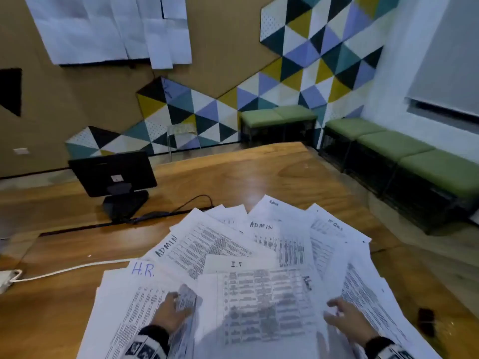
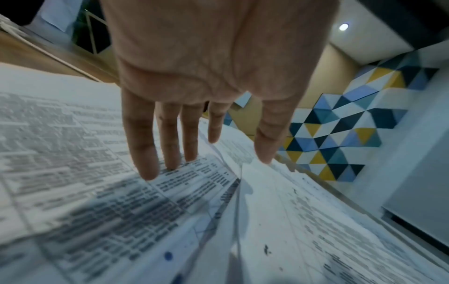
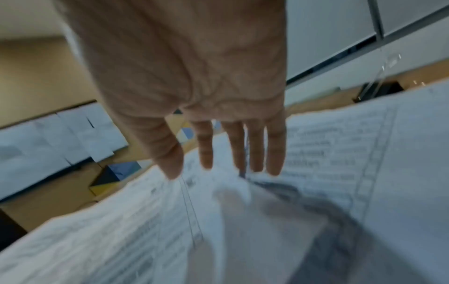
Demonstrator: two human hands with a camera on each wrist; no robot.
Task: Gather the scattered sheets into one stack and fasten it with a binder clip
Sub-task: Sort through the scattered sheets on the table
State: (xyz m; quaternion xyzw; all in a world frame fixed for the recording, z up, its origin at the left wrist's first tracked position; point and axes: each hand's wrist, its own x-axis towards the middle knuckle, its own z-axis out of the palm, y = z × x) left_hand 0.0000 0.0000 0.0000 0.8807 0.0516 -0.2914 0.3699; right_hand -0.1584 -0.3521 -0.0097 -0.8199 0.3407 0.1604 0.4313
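Several printed white sheets lie fanned and overlapping on the wooden table, some hand-marked "ADMIN", "H.R." and "I.T". My left hand is at the left of the pile, its straight fingers touching a printed sheet. Over the sheets at the right of the pile is my right hand, fingers straight and spread, holding nothing. A small black object, blurred and shaped like a binder clip, sits on the table right of the pile.
A black monitor stands at the back left with a black cable running towards the sheets. A white cable crosses the table's left side. Green benches line the wall beyond the table's right edge.
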